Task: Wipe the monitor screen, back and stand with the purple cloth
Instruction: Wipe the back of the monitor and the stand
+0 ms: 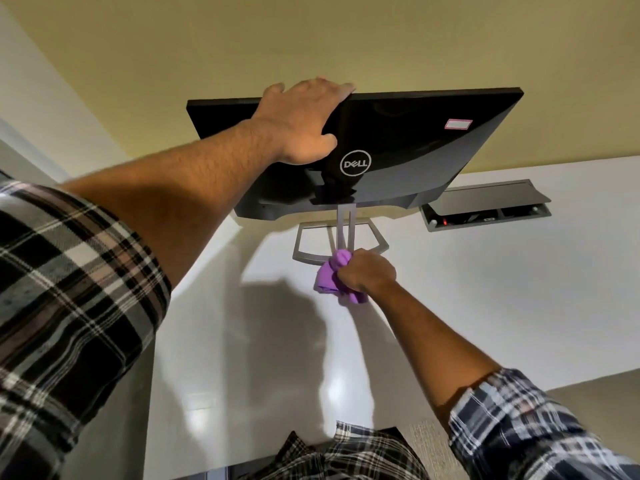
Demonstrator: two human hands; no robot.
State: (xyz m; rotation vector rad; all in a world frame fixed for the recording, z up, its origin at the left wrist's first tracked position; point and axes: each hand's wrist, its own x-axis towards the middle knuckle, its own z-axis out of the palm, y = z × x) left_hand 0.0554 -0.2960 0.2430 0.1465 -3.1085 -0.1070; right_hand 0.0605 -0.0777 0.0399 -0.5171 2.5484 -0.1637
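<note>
The left hand (304, 123) lies flat on top of the monitor (398, 150), fingers straight. The right hand (367, 270) squeezes the purple cloth (329, 275) against the stand (341, 237) on the counter (485, 289). Rubbing too hard could tip the monitor over.

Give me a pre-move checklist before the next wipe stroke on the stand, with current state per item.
1. Monitor steadied: ok. The left hand lies over its top edge, thumb on the glossy back.
2. Cloth held: ok. The right hand grips the bunched purple cloth.
3. Cloth at the stand: ok. It sits at the near edge of the grey stand base, beside the upright post.
4. Firm cloth contact with the base: cannot tell, the hand hides it.
5. Screen side done: cannot tell, only the back faces the camera.
6. Open cable box in the desk clear of the stroke: ok, it lies off to the right.
</note>
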